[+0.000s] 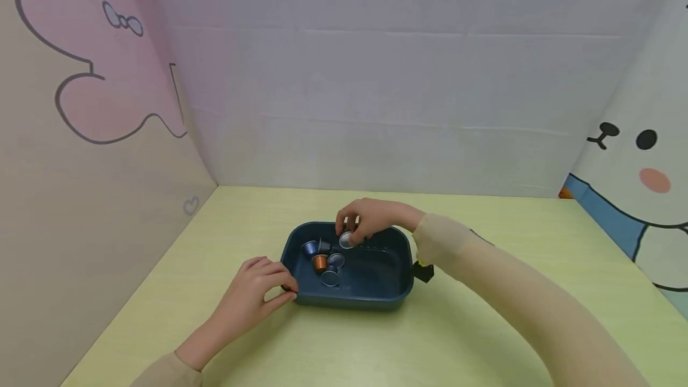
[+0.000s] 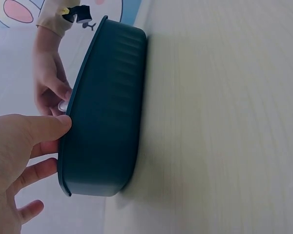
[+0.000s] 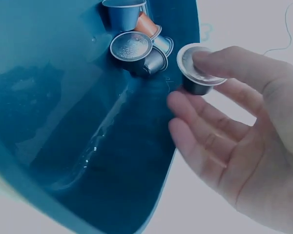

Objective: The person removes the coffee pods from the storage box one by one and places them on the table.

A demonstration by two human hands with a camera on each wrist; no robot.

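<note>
The right hand (image 3: 263, 141) pinches a coffee capsule (image 3: 188, 66) between thumb and fingertips, by the far rim of the dark teal tray (image 1: 349, 303). The right wrist view shows the capsule's dark body; the head view, chiefly its silver lid. The left hand (image 1: 255, 288) pinches the near-left rim. Loose capsules, including an orange capsule (image 1: 319, 263), cluster inside left; the tray's wall hides them from the left wrist view. Beneath spreads the pale counter (image 1: 398, 351).

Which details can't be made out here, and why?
Left wrist: loose capsules, hidden by the tray's wall.
Left wrist: index fingertip of the left hand, behind the tray.
Head: any print on the capsules, too small.
Right wrist: part of the tray, cut off by left and top edges.
</note>
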